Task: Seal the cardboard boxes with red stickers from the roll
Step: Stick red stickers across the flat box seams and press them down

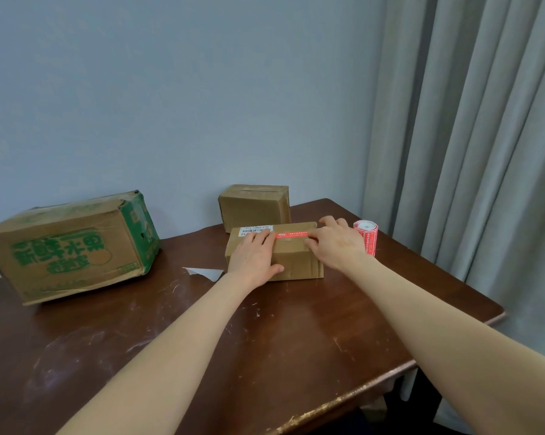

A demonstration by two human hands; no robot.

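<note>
A small cardboard box (293, 262) lies in the middle of the table with a red sticker (291, 235) stretched along its top seam and a white barcode label beside it. My left hand (253, 257) lies flat on the box's left end, fingers on top and thumb against the front face. My right hand (335, 241) presses with straight fingers on the right end of the sticker. The red sticker roll (366, 235) stands upright just right of my right hand. A second small box (253, 207) stands behind, and a large green-printed box (70, 244) sits at the left.
A dark brown wooden table (264, 340) with scuffed edges carries everything. A white scrap of backing paper (206, 273) lies left of the small box. A grey wall stands behind and grey curtains (472, 136) hang at the right, past the table's edge.
</note>
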